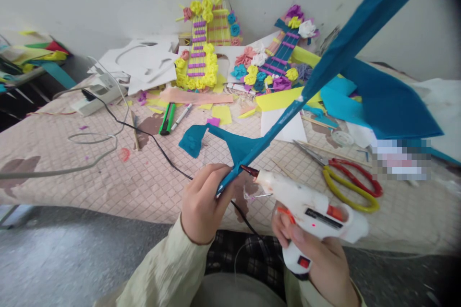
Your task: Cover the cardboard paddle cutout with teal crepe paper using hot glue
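My left hand is closed around the lower end of a long blue paper-covered strip, which slants up to the top right. A curved cut-out of blue paper hangs off the strip just beyond my fingers. My right hand grips a white hot glue gun, fingers around its handle at the orange trigger. The gun's dark nozzle points left, at or very near the strip beside my left hand; I cannot tell whether it touches. Part of my left thumb is hidden behind the strip.
Scissors with red and yellow handles lie at right. A green box cutter and a marker lie beyond my left hand. Flower-covered paper instruments lean on the wall. A power strip sits at left; a black cord crosses the table.
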Motion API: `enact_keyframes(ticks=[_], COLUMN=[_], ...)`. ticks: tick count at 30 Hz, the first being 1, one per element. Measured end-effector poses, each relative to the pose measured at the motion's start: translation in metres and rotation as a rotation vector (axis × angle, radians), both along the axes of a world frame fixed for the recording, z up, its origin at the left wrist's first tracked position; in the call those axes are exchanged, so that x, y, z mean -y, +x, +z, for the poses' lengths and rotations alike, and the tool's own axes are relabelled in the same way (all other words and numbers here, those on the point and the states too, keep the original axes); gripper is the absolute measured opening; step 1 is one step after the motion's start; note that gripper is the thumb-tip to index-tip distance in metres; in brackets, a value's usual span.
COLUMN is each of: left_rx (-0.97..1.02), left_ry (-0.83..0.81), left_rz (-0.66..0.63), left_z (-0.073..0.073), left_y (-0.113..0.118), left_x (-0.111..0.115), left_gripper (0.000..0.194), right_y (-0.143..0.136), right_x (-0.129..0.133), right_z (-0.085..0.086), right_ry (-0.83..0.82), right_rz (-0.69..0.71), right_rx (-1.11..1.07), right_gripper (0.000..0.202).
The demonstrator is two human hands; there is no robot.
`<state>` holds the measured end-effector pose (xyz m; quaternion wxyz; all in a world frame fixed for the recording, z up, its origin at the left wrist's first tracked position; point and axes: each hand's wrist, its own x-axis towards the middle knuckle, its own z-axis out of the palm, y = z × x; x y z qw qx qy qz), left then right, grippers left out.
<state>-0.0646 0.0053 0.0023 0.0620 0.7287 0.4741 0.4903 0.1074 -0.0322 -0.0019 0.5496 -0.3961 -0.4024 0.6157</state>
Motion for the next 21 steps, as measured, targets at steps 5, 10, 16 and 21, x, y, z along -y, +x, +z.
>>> enact_keyframes(ticks=[5,10,16,21], left_rx=[0.001,0.01,0.028,0.045], left_ry=[-0.005,-0.01,-0.021,-0.038], left_rz=[-0.001,-0.006,-0.013,-0.008], left_z=[0.0,0.001,0.002,0.004], left_y=[0.0,0.001,0.003,0.004], left_x=[0.0,0.0,0.0,0.001], left_gripper=[0.022,0.022,0.021,0.018], right_y=[0.001,0.001,-0.002,-0.001], right_x=[-0.002,0.002,0.001,-0.001], right_z=[0.0,0.004,0.0,-0.008], right_ry=[0.007,-0.088,-0.038,0.059], right_rz=[0.042,0.071,0.052,0.091], right_rx=[0.011,0.024,-0.001,-0.015], right_gripper=[0.021,0.026,0.027,0.025])
